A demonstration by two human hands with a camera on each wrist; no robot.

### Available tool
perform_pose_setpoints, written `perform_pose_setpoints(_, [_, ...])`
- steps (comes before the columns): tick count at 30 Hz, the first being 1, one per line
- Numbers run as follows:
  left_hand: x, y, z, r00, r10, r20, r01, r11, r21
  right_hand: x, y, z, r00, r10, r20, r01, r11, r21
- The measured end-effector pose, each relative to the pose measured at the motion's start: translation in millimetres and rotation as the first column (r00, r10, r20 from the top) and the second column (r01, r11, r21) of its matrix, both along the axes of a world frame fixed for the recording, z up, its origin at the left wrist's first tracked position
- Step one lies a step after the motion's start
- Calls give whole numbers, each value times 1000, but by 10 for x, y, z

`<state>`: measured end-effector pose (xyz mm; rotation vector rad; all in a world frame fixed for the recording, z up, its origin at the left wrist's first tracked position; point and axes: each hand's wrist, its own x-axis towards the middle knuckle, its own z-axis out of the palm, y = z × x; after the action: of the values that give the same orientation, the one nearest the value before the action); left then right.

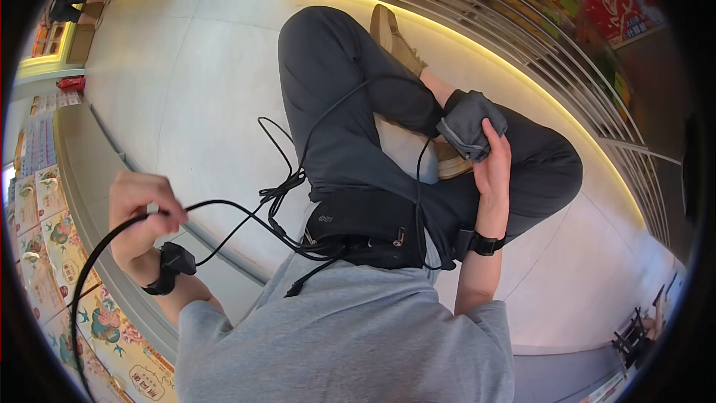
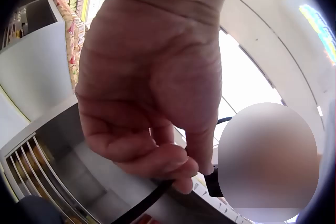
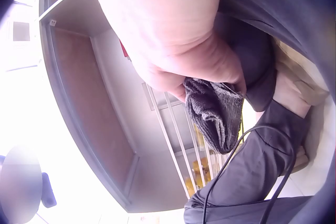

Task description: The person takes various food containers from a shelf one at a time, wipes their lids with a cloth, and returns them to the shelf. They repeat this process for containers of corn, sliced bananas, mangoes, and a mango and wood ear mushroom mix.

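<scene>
My left hand (image 1: 145, 213) is raised at the left of the head view and pinches a thick black cable (image 1: 216, 203). The left wrist view shows the fingers (image 2: 157, 155) curled, with the cable (image 2: 142, 205) running from the fingertips. A folded dark grey cloth (image 1: 470, 128) is in my right hand (image 1: 494, 164), gripped above the bent leg on that side. From the right wrist, the cloth (image 3: 215, 116) looks knitted and bunched, hanging below the hand (image 3: 178, 50). Part of the palm's grip is hidden there.
A black waist pouch (image 1: 365, 227) lies on the lap, with cables coming out of it. A bundled black cable (image 1: 282, 190) hangs beside the leg. Wire shelving (image 1: 522, 45) with packed goods curves along the far right; patterned boxes (image 1: 104, 321) stand at the left.
</scene>
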<state>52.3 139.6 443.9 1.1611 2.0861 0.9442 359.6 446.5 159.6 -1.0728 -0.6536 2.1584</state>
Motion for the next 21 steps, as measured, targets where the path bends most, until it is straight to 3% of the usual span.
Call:
perform_pose_setpoints(1, [-13,22,21,979,-198,56,183,962,203,5,5,-7,1000,-7,9,7,1000,0])
perform_pose_setpoints(2, [-123,22,-63,900,-414,135,316,836,449,5,16,-12,1000,-14,7,14,1000,6])
perform_pose_setpoints(3, [-319,57,-12,677,-714,179,548,652,525,6,11,-12,1000,-18,15,17,1000,1])
perform_pose_setpoints(5, [-202,276,185,467,-870,159,642,457,616,7,9,-16,999,-38,23,38,999,3])
perform_pose_setpoints(6, [-113,311,216,453,-878,154,648,443,620,8,6,-21,999,-26,21,26,1000,11])
perform_pose_setpoints(8, [69,327,270,419,-908,5,629,294,719,11,8,-22,1000,-10,15,10,1000,11])
perform_pose_setpoints(9, [92,392,313,403,-915,3,630,279,725,6,2,-17,999,-27,22,27,1000,16])
perform_pose_setpoints(11, [120,514,485,125,-984,-128,789,21,614,0,3,-20,1000,-5,5,5,1000,15])
perform_pose_setpoints(12, [79,523,643,115,-985,-127,782,11,623,26,12,-81,1000,13,-10,-13,1000,9])
perform_pose_setpoints(14, [26,525,912,-252,-934,-252,950,-288,118,25,17,-73,1000,13,0,-13,1000,16])
perform_pose_setpoints(15, [51,569,868,-245,-936,-252,952,-282,121,15,5,-68,1000,20,-1,-20,1000,18])
perform_pose_setpoints(17, [211,916,709,66,-959,-275,889,-68,452,20,2,-50,1000,17,-4,-17,1000,13])
perform_pose_setpoints(18, [99,696,642,167,-963,-212,858,35,513,20,0,-38,1000,7,-6,-7,1000,9])
perform_pose_setpoints(19, [102,642,560,170,-963,-211,858,39,511,11,3,-25,1000,11,-8,-11,1000,8])
perform_pose_setpoints(20, [102,615,478,437,-864,-251,823,272,499,10,6,-10,1000,-11,-3,11,1000,14])
perform_pose_setpoints(21, [65,498,335,634,-723,-275,741,464,486,19,2,-14,999,-35,4,35,999,19])
